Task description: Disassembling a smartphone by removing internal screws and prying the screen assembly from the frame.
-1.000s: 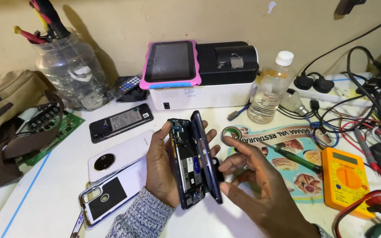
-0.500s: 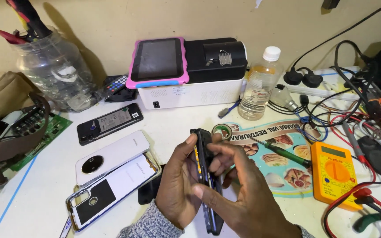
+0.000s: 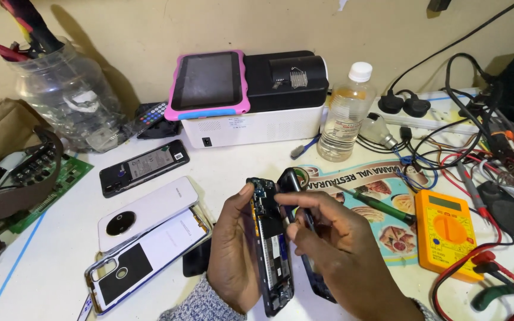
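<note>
My left hand (image 3: 232, 249) grips an opened black phone body (image 3: 272, 249) on edge, its circuit boards and blue parts showing. My right hand (image 3: 340, 255) is closed on the dark back cover (image 3: 295, 184) of that phone, held just to the right of the body and swung apart from it like a hinge. Both hands work above the white table (image 3: 66, 249), near its front edge. The lower end of the cover is hidden behind my right hand.
To the left lie a white phone cover (image 3: 147, 212), a phone in a clear case (image 3: 150, 255) and an opened black phone (image 3: 144, 167). A green screwdriver (image 3: 379, 205), yellow multimeter (image 3: 447, 229), plastic bottle (image 3: 345, 113), white box with a pink tablet (image 3: 209, 80), cables (image 3: 477, 119) and a jar (image 3: 66, 101) surround the work.
The phone went from spread open to nearly closed and is now spread open again, the cover held to the right. The camera view has shifted slightly.
</note>
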